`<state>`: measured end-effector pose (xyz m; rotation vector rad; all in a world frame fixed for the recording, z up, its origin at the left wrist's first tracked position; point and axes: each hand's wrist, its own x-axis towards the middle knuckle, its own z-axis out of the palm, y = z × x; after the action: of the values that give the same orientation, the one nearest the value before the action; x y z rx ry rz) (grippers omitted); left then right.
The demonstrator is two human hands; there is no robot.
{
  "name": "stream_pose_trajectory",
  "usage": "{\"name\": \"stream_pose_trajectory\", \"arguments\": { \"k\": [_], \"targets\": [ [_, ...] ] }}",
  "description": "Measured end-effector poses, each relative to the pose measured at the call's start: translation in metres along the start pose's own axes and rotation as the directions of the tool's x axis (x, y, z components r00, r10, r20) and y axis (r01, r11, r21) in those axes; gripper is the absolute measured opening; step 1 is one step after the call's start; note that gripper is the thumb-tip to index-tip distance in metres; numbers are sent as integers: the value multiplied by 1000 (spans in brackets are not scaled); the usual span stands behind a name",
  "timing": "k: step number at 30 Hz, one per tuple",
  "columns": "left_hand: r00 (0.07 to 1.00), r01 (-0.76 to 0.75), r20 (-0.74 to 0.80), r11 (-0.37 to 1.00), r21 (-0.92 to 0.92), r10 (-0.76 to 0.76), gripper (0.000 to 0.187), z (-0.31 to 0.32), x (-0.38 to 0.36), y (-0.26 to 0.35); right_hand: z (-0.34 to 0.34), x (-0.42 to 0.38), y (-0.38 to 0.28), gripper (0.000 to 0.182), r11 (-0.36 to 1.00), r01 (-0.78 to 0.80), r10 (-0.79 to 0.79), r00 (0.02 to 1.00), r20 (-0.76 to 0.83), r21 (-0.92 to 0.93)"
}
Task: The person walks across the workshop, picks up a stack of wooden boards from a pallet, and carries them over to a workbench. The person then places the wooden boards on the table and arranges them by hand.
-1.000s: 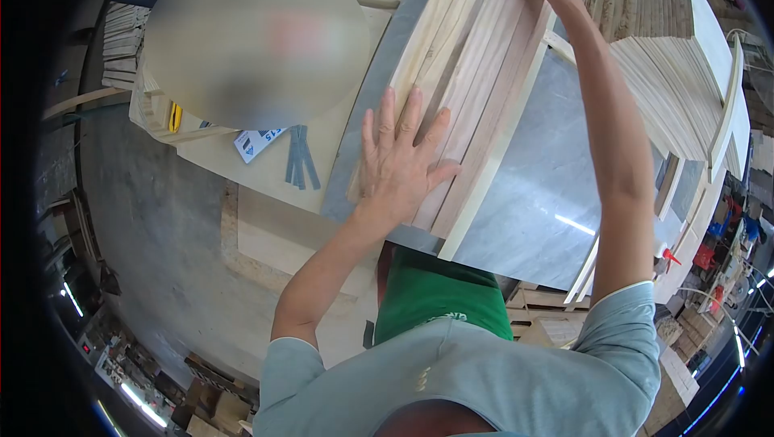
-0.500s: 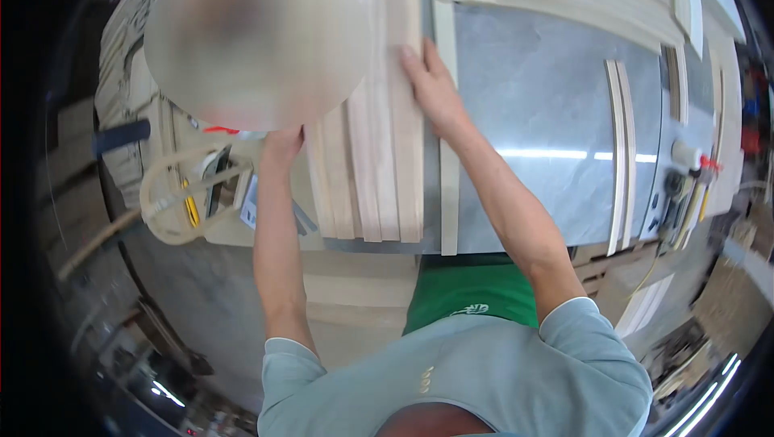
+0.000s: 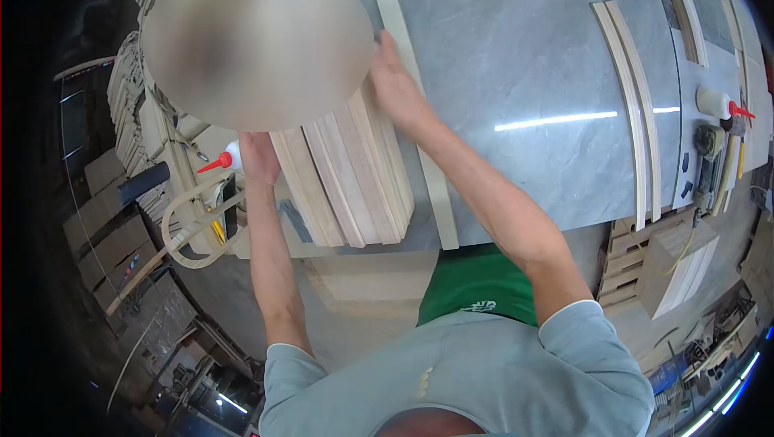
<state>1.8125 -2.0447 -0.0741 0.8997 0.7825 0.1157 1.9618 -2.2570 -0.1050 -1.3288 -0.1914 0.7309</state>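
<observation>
A stack of long pale wooden strips [image 3: 355, 187] lies lengthwise in front of me, its near ends close to the table's front edge. At its left side is my left hand [image 3: 260, 159], its fingers hidden by a blurred oval. My right hand [image 3: 395, 86] grips the right side of the stack, thumb toward the top and a finger along the outside; the oval covers part of it. Just left of my left hand is a white glue bottle [image 3: 235, 155] with a red nozzle. The far part of the stack is hidden behind the oval.
A flat pale strip [image 3: 435, 203] lies right of the stack on the grey tabletop [image 3: 516, 58]. Two thin strips [image 3: 633, 106] lie farther right. Another glue bottle [image 3: 712, 103] and tools sit at the right edge. A curved wooden frame [image 3: 189, 247] is at the left.
The view has shifted. The stack now sits at a slant with its right side showing, and its strips look closer together. Both hands remain beside it.
</observation>
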Motion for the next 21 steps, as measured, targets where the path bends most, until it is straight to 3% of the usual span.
{"name": "stream_pose_trajectory", "arguments": {
  "k": [1,2,4,5,6,8,11,14,19,21],
  "targets": [
    [999,-27,-17,999,-25,27,83,4,-2,0,-2,-2,-2,87,999,44,-44,999,-11,31],
    [998,-56,-36,997,-50,54,86,6,-3,-1,7,1,4,86,996,57,-57,998,-6,-72],
    [999,-43,-27,998,44,45,90,6,3,-15,27,5,22,85,958,81,-81,997,8,-274],
    [999,-35,-19,995,93,37,92,3,10,-21,27,6,23,85,960,85,-78,996,36,-267],
    [987,42,153,999,-18,-39,92,-14,19,-23,23,8,23,85,961,91,-76,995,64,-260],
    [860,239,496,953,-186,-119,92,-53,32,-18,16,9,21,83,976,71,-50,993,110,-204],
    [997,18,77,996,89,-25,89,-22,24,-7,2,29,4,80,990,45,-26,990,136,-136],
    [973,-228,-23,956,-183,228,86,-1,43,14,2,51,-13,79,981,75,-60,995,85,-180],
    [984,-126,132,990,69,116,85,5,66,5,23,69,10,79,977,152,-141,987,78,-151],
    [982,-106,167,988,117,86,84,-1,67,6,16,70,14,78,992,99,-85,983,165,-79]
  ]
}}
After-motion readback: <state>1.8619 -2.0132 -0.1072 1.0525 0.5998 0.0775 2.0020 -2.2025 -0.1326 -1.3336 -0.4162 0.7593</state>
